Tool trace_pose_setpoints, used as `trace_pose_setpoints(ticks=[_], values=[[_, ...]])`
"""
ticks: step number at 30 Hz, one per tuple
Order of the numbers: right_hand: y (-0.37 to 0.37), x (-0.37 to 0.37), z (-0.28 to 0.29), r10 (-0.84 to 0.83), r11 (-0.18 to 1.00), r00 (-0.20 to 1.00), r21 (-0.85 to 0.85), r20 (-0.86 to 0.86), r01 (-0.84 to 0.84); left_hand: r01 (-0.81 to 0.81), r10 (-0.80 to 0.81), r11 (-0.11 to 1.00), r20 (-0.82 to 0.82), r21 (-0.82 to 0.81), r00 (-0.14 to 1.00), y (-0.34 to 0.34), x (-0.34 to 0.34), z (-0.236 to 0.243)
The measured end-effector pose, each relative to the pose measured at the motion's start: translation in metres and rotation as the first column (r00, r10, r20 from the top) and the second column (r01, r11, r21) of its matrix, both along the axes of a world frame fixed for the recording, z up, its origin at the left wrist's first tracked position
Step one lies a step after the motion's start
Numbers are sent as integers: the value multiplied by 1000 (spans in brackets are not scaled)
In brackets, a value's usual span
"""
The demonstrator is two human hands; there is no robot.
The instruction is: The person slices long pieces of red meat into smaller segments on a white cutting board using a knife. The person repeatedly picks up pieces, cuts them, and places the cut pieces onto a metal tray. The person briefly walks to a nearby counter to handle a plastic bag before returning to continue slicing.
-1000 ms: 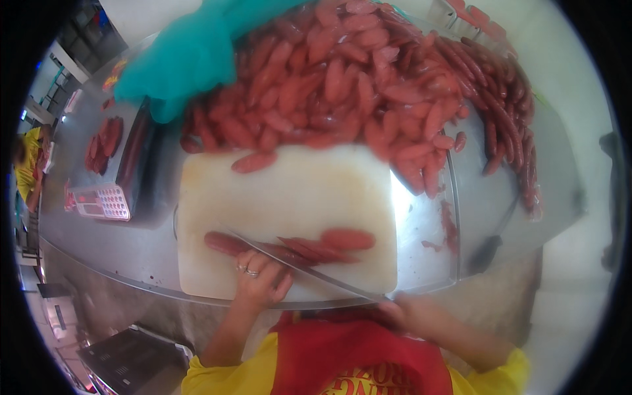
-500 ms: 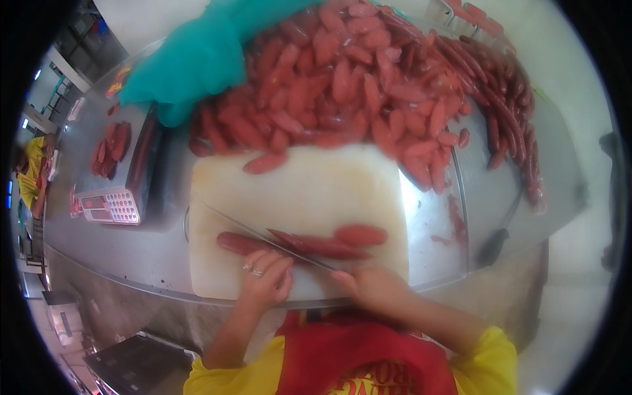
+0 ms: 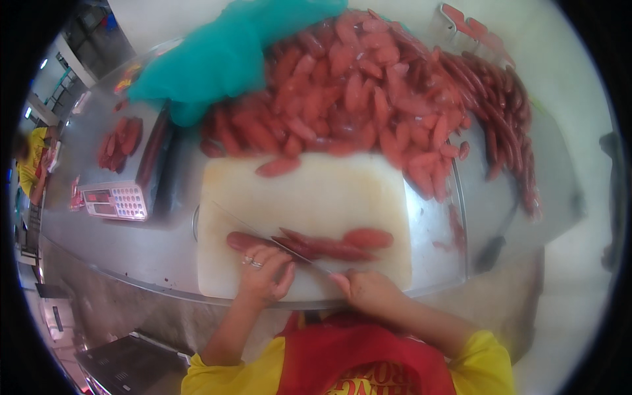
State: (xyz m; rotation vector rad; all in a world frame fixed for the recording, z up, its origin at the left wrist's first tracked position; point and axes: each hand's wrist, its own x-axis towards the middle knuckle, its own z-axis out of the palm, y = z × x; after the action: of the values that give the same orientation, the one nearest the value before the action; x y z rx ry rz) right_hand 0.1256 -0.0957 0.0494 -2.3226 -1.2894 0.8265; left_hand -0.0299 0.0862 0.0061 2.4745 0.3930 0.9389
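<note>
On the white cutting board (image 3: pixel 309 191), my left hand (image 3: pixel 264 273), with rings on a finger, presses its closed fingers on a red sausage (image 3: pixel 243 241). My right hand (image 3: pixel 372 289) is closed around the handle end of a long knife (image 3: pixel 247 222). Its thin blade slants across the sausage just beyond my left fingertips, its tip pointing to the far left. Right of the blade lie long slanted sausage slices (image 3: pixel 336 249) and an oval red piece (image 3: pixel 368 238). The knife handle is mostly hidden in my right hand.
A big heap of sliced sausage (image 3: pixel 349 92) borders the board's far edge, beside a teal mesh bag (image 3: pixel 204 69). Whole sausages (image 3: pixel 503 108) lie to the right, near a black-handled tool (image 3: pixel 490 253). A scale (image 3: pixel 118 201) bearing sausage pieces stands left. Another person (image 3: pixel 33 164) is farther left.
The whole view has shifted slightly, moving the board a little rightward in the picture. My right hand is slightly closer to my left, and the blade still crosses the sausage.
</note>
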Motion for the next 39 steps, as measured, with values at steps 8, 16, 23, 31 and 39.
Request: trace_pose_setpoints(ticks=[8, 16, 23, 31, 39], values=[[-75, 5, 55, -23, 968, 998, -252, -55, 9, -48, 50, 998, -37, 47, 998, 12, -13, 1], [4, -17, 2, 85, 988, 992, 123, 89, -95, -64, 64, 998, -5, 16, 998, 12, -13, -5], [11, -15, 6, 96, 987, 995, 126, 25, -99, -109, 112, 991, -48, 78, 992, 23, -25, 0], [-62, -12, 56, 16, 978, 1000, -208, 0, -16, -108, 109, 994, -48, 26, 993, 31, -28, -4], [65, -38, -12, 46, 992, 999, 118, 21, -48, -64, 64, 997, 1, 38, 998, 33, -30, -3]])
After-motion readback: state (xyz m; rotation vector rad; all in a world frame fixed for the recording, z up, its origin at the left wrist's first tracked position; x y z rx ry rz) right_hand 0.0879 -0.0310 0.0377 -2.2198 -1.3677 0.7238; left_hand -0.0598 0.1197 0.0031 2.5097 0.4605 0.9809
